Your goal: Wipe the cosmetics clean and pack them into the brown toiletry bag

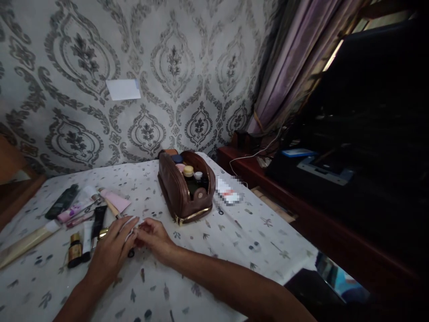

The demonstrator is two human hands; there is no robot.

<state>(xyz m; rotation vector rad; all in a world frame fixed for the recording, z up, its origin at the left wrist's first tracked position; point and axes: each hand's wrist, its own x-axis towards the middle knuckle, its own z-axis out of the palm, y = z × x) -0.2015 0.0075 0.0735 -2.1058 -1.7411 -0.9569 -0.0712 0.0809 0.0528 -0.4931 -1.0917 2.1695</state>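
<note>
Close together over the cloth, my left hand [112,246] and my right hand [157,239] are both closed around a small white item [136,222]. Fingers cover most of it, so its kind is unclear. My left hand lies over its top, while the right pinches at its near side. Just behind my left hand is a gold-coloured cap [103,232]. A black tube [98,222], a white tube with a black cap [87,237] and a gold and black bottle [74,251] lie to the left. Beyond my right hand stands a brown toiletry bag [172,190], unzipped, with jars inside.
Farther left lie a dark green bottle [62,201], a pink tube [115,200], a long beige tube [28,245] and a wooden-handled brush [112,208]. A blurred white item [229,191] sits right of the bag. A dark red wooden ledge [321,214] borders the patterned cloth [228,250].
</note>
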